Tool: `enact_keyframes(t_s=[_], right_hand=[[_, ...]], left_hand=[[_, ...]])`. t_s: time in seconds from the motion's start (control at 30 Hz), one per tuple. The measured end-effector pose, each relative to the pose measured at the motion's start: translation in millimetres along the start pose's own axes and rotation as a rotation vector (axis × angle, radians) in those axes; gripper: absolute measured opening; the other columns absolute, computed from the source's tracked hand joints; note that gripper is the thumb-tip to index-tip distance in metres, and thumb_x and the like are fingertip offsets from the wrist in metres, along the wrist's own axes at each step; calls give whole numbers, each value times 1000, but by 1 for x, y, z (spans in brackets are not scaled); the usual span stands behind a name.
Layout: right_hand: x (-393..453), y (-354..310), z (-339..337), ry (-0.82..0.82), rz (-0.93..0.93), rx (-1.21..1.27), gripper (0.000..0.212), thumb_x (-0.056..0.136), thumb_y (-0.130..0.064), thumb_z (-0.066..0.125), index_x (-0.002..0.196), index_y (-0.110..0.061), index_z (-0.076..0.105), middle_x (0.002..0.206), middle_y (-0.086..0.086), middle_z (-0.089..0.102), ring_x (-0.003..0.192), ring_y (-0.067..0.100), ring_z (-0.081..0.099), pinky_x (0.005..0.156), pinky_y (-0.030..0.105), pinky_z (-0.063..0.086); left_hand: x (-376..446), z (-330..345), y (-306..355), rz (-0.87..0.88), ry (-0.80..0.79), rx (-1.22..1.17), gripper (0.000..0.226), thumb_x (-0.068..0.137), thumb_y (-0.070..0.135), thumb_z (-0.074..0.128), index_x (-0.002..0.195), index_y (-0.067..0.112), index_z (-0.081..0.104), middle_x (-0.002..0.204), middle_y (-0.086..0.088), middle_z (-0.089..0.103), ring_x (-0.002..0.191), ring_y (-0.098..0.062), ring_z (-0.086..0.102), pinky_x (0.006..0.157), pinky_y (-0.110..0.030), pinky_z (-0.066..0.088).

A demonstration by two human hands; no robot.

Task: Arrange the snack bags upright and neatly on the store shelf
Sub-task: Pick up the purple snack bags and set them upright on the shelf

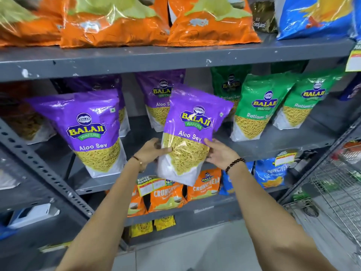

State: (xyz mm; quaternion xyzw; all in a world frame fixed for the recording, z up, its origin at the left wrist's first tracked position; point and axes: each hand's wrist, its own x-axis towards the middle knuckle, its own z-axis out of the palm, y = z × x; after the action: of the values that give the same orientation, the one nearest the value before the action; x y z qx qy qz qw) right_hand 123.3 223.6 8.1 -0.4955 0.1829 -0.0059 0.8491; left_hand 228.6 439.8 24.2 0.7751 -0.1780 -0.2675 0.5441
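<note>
Left hand (151, 151) and right hand (219, 153) clasp held Aloo Sev bag (187, 137) at 9 and 3 o'clock edges. Judged light, crinkly, slippery film; grip lower sides.

Four purple bags (192, 122) (one held), three green bags (257, 106).

I see grey metal shelving (136, 59), paint chipped; pale tiled floor (195, 255) below; wire cart (336, 194) at right edge.

Glossy plastic snack bags (187, 133) on a chipped, painted metal shelf (136, 61).
</note>
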Motion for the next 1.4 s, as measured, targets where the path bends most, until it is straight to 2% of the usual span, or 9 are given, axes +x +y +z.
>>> enact_keyframes(t_s=[0.1, 0.2, 0.37, 0.67, 0.8, 0.9, 1.0, 1.13, 1.4], right_hand=[[-14, -35, -5, -264, -70, -104, 39, 54, -21, 81, 91, -21, 70, 81, -6, 77, 71, 9, 71, 66, 26, 58], [-20, -62, -1, -388, -112, -238, 51, 35, -29, 92, 82, -21, 75, 78, -6, 77, 69, 7, 71, 59, 23, 58], [-17, -77, 2, -475, -110, -304, 53, 33, -30, 93, 83, -20, 75, 81, -8, 77, 73, 6, 71, 58, 22, 58], [47, -63, 4, -180, -223, -316, 23, 84, 1, 54, 97, -18, 58, 83, -8, 77, 78, 6, 71, 73, 23, 58], [78, -51, 10, -101, -256, -300, 26, 85, 4, 51, 93, -20, 58, 79, -13, 76, 78, 0, 68, 77, 20, 52], [96, -40, 2, -64, -198, -262, 28, 86, 1, 51, 97, -23, 60, 85, -17, 74, 86, -1, 64, 85, 24, 44], [106, -23, -12, -64, -85, -354, 52, 82, 10, 51, 126, -16, 48, 108, -10, 67, 95, 1, 61, 86, 23, 47], [109, 10, -12, -79, 13, -525, 76, 72, 24, 54, 139, -1, 30, 143, 10, 42, 132, 22, 40, 111, 35, 32], [104, 35, -11, -21, -77, -642, 70, 75, 0, 68, 136, -13, 36, 123, -4, 46, 117, 7, 40, 98, 21, 30]], left_hand=[[-27, -6, 11, 68, -109, -123, 27, 85, 14, 62, 112, 17, 56, 101, 2, 66, 82, -5, 66, 61, -15, 55], [-46, -11, 21, 125, -181, -108, 22, 87, 12, 59, 104, 26, 62, 103, 1, 67, 90, -12, 63, 69, -18, 55], [-52, -16, 27, 147, -248, -115, 23, 87, 11, 57, 103, 26, 64, 98, 7, 72, 86, -5, 69, 64, -19, 56], [28, -18, 5, 117, -3, -132, 23, 83, -2, 60, 91, 19, 63, 74, 15, 75, 77, -6, 67, 64, -22, 58], [62, -13, -3, 156, 222, -60, 27, 79, -9, 61, 106, -7, 58, 90, -9, 64, 87, -19, 50, 78, -35, 47], [72, -10, -18, 163, 326, 14, 29, 81, -6, 61, 110, -7, 56, 91, -11, 57, 84, -19, 46, 78, -33, 41], [73, -8, -35, 112, 307, -5, 32, 79, -4, 65, 108, 0, 53, 98, -13, 58, 91, -18, 49, 81, -32, 43], [70, -2, -60, -20, 256, 135, 49, 75, 13, 73, 118, 5, 52, 108, -5, 59, 100, -15, 51, 91, -31, 42], [56, 16, -63, -22, 350, 166, 39, 80, 15, 67, 115, 4, 54, 119, -15, 64, 111, -31, 58, 101, -43, 43]])
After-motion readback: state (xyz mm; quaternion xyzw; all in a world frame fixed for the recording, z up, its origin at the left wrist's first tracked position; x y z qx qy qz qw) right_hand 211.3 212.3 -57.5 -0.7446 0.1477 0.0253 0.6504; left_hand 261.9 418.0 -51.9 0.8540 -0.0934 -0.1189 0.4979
